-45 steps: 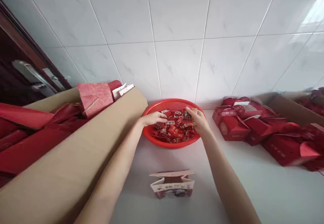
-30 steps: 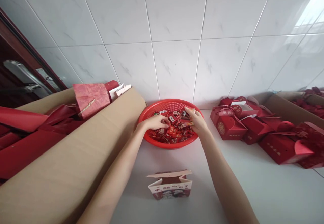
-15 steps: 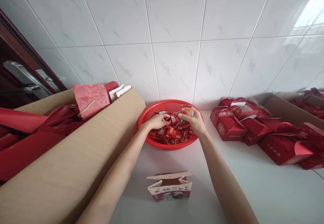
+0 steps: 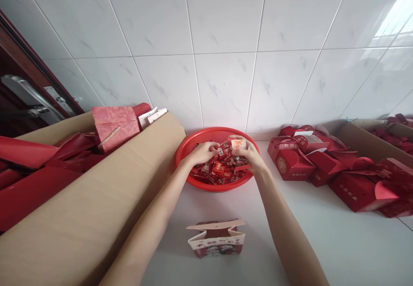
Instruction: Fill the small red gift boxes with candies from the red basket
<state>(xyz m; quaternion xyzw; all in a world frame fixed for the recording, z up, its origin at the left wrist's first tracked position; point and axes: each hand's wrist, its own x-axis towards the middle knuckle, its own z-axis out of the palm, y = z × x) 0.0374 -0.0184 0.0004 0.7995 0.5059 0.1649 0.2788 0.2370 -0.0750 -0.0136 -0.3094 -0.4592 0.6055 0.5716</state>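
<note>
Sweets (image 4: 219,168), by the look of their wrappers, lay heaped in a basket (image 4: 219,188) under the left hand (image 4: 204,153) and the right hand (image 4: 251,156). Its raised rim presumably kept the loose pieces from spreading, and both wrists crossed over that rim from opposite sides, so neither arm blocked the other.

The right hand grasped a pale, orange-marked packet (image 4: 238,144) between thumb and fingers, its printed face turned upward and outward, likely because a flat thing sits best in such a pinch. Darker wrappers showed just below that grip; whether they were held too could not be told. The left hand had thumb and fingertips drawn together beside a small labelled wrapper (image 4: 221,151), but whether it pinched the piece or merely touched it was unclear.

Nearer the body, between the forearms, a bag (image 4: 217,240) stood upright on the desk (image 4: 338,247), mouth open toward the top; its folded sides seemed to hold it apart. Left of the left arm ran a carton (image 4: 97,191), its wall propping up red bags (image 4: 38,187). Right of the right hand, red boxes (image 4: 293,163) sat crowded together, well apart from the bag.
</note>
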